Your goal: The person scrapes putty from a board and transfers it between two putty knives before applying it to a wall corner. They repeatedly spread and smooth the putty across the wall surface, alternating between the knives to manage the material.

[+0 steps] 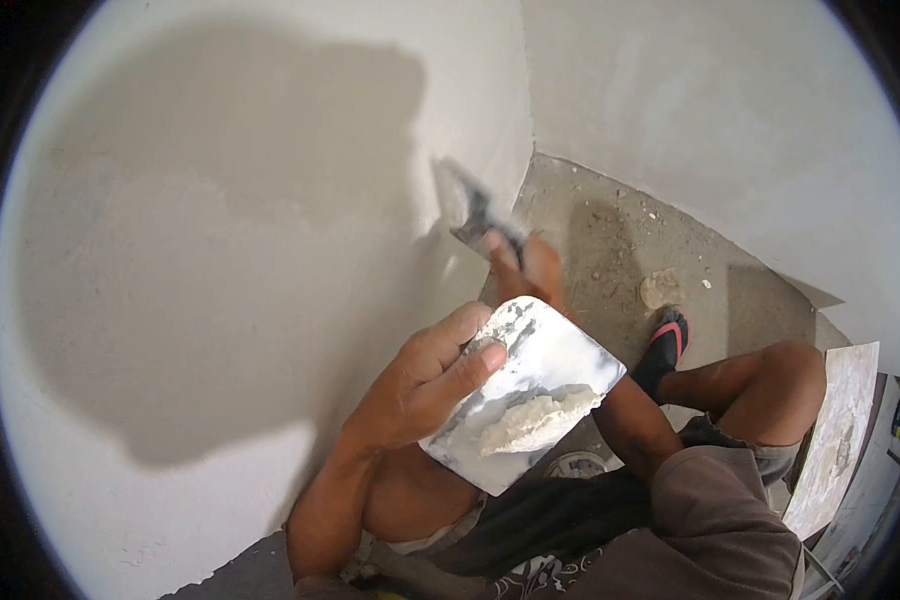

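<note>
My left hand grips the near-left corner of a flat, square plate, its thumb on top. A heap of whitish paste lies along the plate's lower right part, and smears cover the rest. Beyond the plate, my right hand is closed round the dark handle of a putty knife. The knife is blurred, with its blade up against or close to the left wall; contact cannot be made out. Part of my right forearm is hidden under the plate.
A second wall meets the left one at a corner. Crumbs and a round pale lump lie on the rough floor. My foot in a sandal is beside the lump. A stained board leans at the right.
</note>
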A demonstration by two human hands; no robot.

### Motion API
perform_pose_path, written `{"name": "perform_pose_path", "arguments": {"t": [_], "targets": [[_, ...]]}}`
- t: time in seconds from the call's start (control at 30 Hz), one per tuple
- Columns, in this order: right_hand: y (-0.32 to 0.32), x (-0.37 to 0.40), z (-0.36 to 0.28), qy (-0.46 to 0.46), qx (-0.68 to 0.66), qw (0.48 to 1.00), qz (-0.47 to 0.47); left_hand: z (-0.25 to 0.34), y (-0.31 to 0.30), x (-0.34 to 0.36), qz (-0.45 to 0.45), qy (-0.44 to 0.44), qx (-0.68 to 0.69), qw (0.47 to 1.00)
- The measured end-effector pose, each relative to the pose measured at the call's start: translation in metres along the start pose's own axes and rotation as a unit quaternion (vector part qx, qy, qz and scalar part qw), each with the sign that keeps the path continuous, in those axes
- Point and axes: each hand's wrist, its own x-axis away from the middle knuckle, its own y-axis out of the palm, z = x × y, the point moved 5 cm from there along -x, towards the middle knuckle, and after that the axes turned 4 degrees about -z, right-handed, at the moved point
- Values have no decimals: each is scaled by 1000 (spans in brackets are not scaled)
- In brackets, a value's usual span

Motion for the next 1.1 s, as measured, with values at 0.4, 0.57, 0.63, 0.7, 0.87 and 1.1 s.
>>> {"name": "perform_pose_path", "arguments": {"t": [0.4,0.57,0.63,0.7,0.87,1.1], "targets": [[-54,-108,171,158,-253,951,83,-1,-2,1,37,-44,-69,996],[-35,-131,184,62,-49,994,77,-6,-3,1,23,-33,-65,997],[-31,-124,149,90,-36,994,47,-4,-2,0,22,-27,-52,998],[-23,-119,133,177,-70,982,-23,-1,-1,-1,19,-28,-45,998],[-6,-121,138,-11,52,997,59,10,-1,-3,-1,-38,-55,998],[56,-34,100,-220,119,965,83,14,0,-5,-5,-33,-62,998]]}}
